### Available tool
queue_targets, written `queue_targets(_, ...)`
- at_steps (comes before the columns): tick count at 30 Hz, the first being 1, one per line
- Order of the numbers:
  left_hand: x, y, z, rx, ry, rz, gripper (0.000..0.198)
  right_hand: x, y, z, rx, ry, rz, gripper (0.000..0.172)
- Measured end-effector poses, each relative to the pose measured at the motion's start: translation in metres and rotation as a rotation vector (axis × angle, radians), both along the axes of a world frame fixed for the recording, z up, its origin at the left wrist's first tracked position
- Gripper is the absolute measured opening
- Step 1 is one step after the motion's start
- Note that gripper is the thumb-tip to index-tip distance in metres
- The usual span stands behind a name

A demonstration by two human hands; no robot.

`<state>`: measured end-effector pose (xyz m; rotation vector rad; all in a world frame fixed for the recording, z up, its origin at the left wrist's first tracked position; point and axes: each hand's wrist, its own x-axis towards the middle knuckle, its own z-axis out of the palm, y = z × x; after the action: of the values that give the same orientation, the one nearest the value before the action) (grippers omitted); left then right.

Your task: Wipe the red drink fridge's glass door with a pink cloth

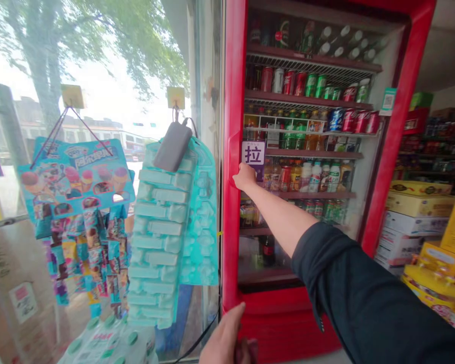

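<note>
Red fridge (288,313), one purple sign (253,151), right hand (244,177) fingers wrapped on door edge (233,126), left hand (223,338) fingers unclear

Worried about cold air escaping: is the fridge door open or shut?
Shut: the glass door sits flush in its red frame, right hand on its handle.

A purple sign (253,153) on the red fridge door (233,101) bears a large white 拉, with a smaller line above it too small to read. A green tag (389,100) on the fridge frame (398,126) carries a QR code. Print on the cans (288,82) is too blurred to read.
</note>
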<state>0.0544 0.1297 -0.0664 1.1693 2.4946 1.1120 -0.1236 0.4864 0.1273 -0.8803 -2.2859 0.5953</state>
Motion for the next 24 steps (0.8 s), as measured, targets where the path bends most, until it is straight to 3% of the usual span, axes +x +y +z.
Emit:
queue_targets(2, -0.032, 0.047, 0.031, 0.062, 0.042, -0.03, 0.063, 0.0, -0.001, -0.001, -0.001, 0.001, 0.005, 0.021)
queue_targets(7, -0.128, 0.163, 0.127, 0.13, 0.28, 0.074, 0.083, 0.0, 0.001, 0.0, -0.024, 0.034, 0.045, 0.025)
queue_targets(10, -0.168, 0.208, 0.163, 0.126, 0.358, 0.057, 0.084, 0.0, 0.008, 0.004, -0.056, 0.08, 0.112, 0.021)
queue_targets(14, -0.196, 0.237, 0.175, 0.089, 0.405, 0.048, 0.086, -0.002, 0.017, 0.009, -0.127, 0.191, 0.245, 0.032)
queue_targets(20, -0.212, 0.244, 0.163, -0.004, 0.406, 0.011, 0.106, -0.001, 0.016, 0.007, -0.26, 0.285, 0.402, 0.058)
queue_targets(24, -0.21, 0.239, 0.164, -0.034, 0.426, 0.012, 0.1, 0.0, 0.016, 0.007, -0.294, 0.33, 0.399, 0.049)
